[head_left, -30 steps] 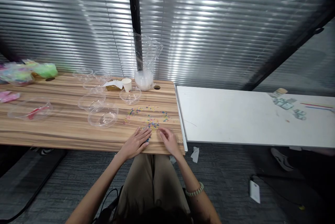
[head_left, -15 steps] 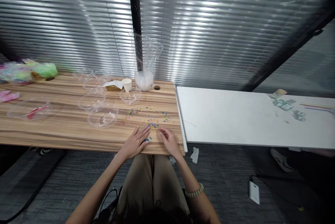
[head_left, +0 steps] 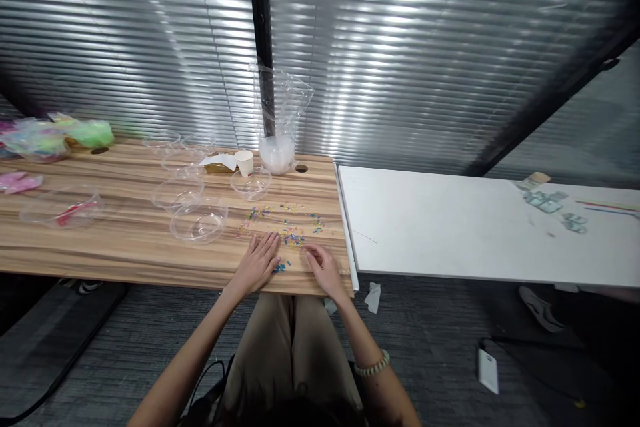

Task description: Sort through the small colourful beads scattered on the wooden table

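At lower centre of the frame, the left hand [head_left: 256,266] lies flat, grip released, its thumb beside blue pieces [head_left: 280,268]. The right hand [head_left: 323,268] is curled; whether its grip pinches anything, I cannot tell. Just above both, small multicoloured pieces [head_left: 293,239] lie scattered on the wooden desk [head_left: 125,250]. Clear bowls [head_left: 201,224] stand left of centre.

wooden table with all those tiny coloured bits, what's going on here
Someone's left hand lies palm down on the wooden table, with a few blue pieces beside its thumb. The right hand is curled close by, at the near edge of a small cluster of mixed coloured pieces; whether it pinches one is too small to tell. More pieces lie scattered beyond the cluster, and several clear bowls stand farther left.
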Tool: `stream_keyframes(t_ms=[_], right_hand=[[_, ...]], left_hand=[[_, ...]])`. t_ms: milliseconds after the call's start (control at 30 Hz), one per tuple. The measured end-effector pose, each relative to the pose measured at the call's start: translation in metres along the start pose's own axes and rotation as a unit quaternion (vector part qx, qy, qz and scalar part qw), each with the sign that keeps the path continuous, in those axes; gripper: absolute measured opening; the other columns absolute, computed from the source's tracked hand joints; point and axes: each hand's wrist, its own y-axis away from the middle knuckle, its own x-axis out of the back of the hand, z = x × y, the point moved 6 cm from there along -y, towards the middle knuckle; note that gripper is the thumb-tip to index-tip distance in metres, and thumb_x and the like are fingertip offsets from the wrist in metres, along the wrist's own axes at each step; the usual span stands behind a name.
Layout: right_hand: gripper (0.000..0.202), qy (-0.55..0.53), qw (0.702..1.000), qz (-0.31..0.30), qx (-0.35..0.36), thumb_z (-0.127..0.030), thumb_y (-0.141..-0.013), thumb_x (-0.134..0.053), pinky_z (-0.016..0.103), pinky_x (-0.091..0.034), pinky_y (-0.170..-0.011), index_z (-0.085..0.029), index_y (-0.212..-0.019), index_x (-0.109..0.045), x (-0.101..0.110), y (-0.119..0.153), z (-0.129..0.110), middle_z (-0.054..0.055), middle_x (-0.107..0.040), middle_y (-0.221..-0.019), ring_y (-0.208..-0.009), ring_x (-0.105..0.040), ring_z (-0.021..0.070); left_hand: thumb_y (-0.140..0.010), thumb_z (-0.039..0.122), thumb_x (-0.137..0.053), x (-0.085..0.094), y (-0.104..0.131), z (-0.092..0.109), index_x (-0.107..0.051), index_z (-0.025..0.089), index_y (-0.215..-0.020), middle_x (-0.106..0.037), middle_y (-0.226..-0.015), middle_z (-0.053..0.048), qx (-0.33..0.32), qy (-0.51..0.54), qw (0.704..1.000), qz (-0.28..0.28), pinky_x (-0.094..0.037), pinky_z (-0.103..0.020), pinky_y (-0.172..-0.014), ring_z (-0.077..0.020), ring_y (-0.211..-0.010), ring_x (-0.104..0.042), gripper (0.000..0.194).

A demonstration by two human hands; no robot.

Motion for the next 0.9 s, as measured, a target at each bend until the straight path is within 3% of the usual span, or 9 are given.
stream_keyframes(t_ms=[200,400,900], right_hand=[[0.025,0.003,1.0,0.006,0.007,-0.032,-0.091,-0.049,0.036,-0.051,-0.087,-0.02,-0.106,-0.066,0.0,0.0,0.001,0.008,-0.068,-0.107,-0.099,-0.064,0.0219],[0.025,-0.001,1.0,0.008,0.01,-0.031,-0.09,-0.049,0.035,-0.051,-0.086,-0.02,-0.105,-0.066,0.0,-0.001,0.001,0.008,-0.068,-0.106,-0.096,-0.064,0.0213],[0.025,0.004,1.0,0.008,0.01,-0.03,-0.09,-0.049,0.036,-0.05,-0.087,-0.019,-0.105,-0.065,0.001,-0.001,-0.002,0.008,-0.068,-0.106,-0.096,-0.064,0.0217]], left_hand=[[-0.102,0.045,-0.018,0.001,-0.013,0.008,-0.005,0.018,-0.153,-0.029,-0.153,-0.012,-0.021,0.064,0.997,-0.022,-0.01,-0.048,-0.119,-0.0212,-0.143,-0.025,0.059],[-0.102,0.045,-0.019,0.0,-0.017,0.008,-0.009,0.019,-0.153,-0.032,-0.152,-0.011,-0.02,0.082,0.996,-0.032,-0.011,-0.049,-0.119,-0.0214,-0.143,-0.024,0.058],[-0.103,0.043,-0.025,0.01,-0.006,0.011,-0.007,0.02,-0.153,-0.04,-0.147,-0.013,-0.046,0.089,0.994,0.043,-0.014,-0.051,-0.118,-0.0227,-0.137,-0.037,0.058]])
